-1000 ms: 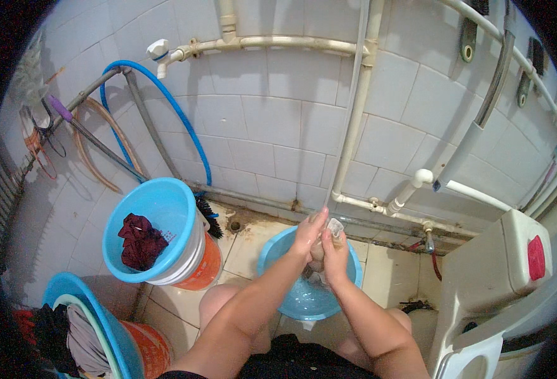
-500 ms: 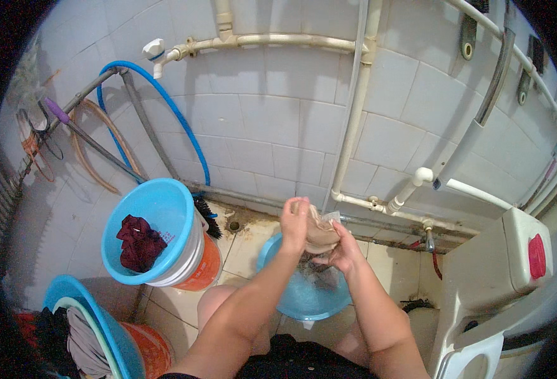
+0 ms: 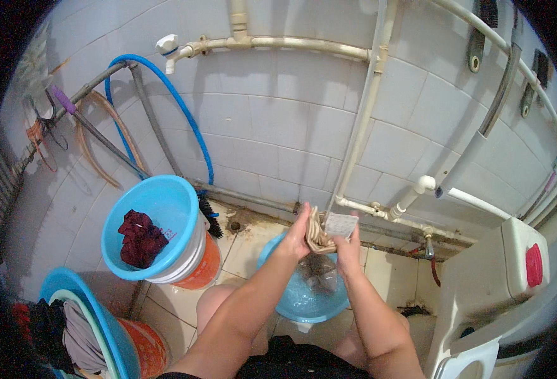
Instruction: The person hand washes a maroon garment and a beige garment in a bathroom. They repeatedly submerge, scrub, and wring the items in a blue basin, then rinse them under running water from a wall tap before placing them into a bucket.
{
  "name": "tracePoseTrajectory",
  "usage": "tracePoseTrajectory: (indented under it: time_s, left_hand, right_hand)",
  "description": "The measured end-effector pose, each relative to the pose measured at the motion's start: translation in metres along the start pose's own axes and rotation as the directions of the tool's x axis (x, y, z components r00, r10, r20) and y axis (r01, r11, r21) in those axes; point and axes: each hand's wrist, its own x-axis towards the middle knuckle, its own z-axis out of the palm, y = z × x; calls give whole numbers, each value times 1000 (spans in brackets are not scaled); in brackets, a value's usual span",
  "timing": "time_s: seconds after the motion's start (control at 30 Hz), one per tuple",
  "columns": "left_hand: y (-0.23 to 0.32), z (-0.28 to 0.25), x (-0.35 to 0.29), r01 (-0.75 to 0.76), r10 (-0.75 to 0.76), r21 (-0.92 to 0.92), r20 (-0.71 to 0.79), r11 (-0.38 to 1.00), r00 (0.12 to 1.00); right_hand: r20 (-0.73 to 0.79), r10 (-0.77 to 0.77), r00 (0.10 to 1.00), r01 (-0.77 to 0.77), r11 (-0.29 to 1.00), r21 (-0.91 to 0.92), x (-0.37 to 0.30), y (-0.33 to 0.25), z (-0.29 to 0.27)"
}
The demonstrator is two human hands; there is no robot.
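Above a light blue basin on the floor, a bunched beige cloth is held up between both hands. My left hand is closed on the cloth's left side. My right hand is closed on its right side, with the thumb against a white, label-like flap that stands out from it. Whether the flap is sewn to the cloth I cannot tell. Below, in the basin's water, lies a brownish, wet, bunched piece; its kind is unclear.
To the left, a blue basin with a dark red garment sits on a white-and-orange bucket. Nearer is another blue tub of clothes. A toilet stands right. Pipes and a tap line the tiled wall.
Both hands have turned the cloth and lifted it slightly clear of the water. The white flap now shows flat, and the brownish piece in the basin is more visible. The view has shifted slightly.
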Motion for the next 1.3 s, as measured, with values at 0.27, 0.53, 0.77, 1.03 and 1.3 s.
tracePoseTrajectory:
  time_s: [0.27, 0.53, 0.77, 1.03, 1.3]
  left_hand:
    - [7, 24, -10, -62, 59, 58, 44, 996, 997]
    - [-34, 3, 11, -124, 134, 93, -109, 988, 985]
    - [-33, 10, -8, -181, 526, 912, -45, 369, 849]
    - [-16, -17, -22, -291, 492, 865, 60, 409, 869]
    - [31, -30, -36, -274, 609, 784, -161, 557, 776]
  right_hand:
    - [242, -360, 901, 429, 656, -621, -33, -14, 30]
    - [116, -512, 851, 447, 591, -672, -21, -12, 27]
    - [-92, -22, 996, -7, 952, -306, -10, -1, 20]
    - [-119, 448, 886, -429, 890, 156, -11, -36, -10]
    - [-327, 375, 867, -242, 892, 382, -2, -40, -72]
